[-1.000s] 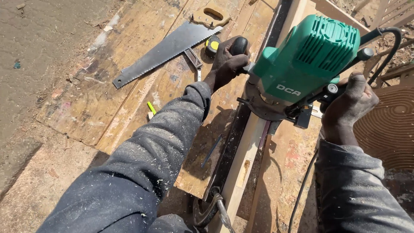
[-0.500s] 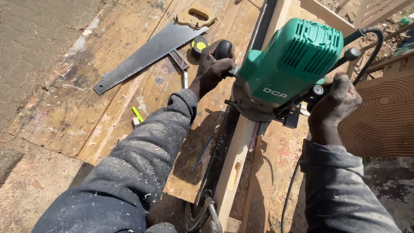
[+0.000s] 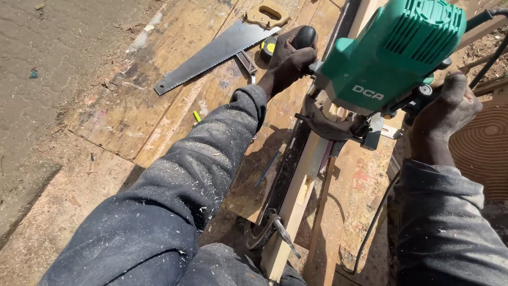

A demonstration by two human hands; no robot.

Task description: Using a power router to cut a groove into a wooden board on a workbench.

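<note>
gripping both side handles, the person steadies a green router [image 3: 389, 58] over a pale wooden strip [image 3: 296, 204]; the left hand [image 3: 288, 55] is closed round the black knob on the tool's left side, the right hand [image 3: 447, 114] is wrapped about the handle on its right, fingers curled tight; both holds look full and firm; doing this well, i judge, calls for even downward pressure from both hands, the base kept flat on the strip, and a slow feed along its length so the cut does not wander; the black cord [image 3: 378, 217] trailing beside the right sleeve is best kept behind the tool, clear of its path; the router itself has a ribbed green housing on top, a dark round base plate below, and sits on the upper end of the strip, which lies clamped on a worn plywood board [image 3: 174, 100]; a small rectangular slot shows in the strip nearer the person; a handsaw [image 3: 217, 50] with a wooden handle lies well apart to the left, a yellow-and-black tape measure [image 3: 269, 46] just beside the left hand; sawdust flecks both dark sleeves.
</note>
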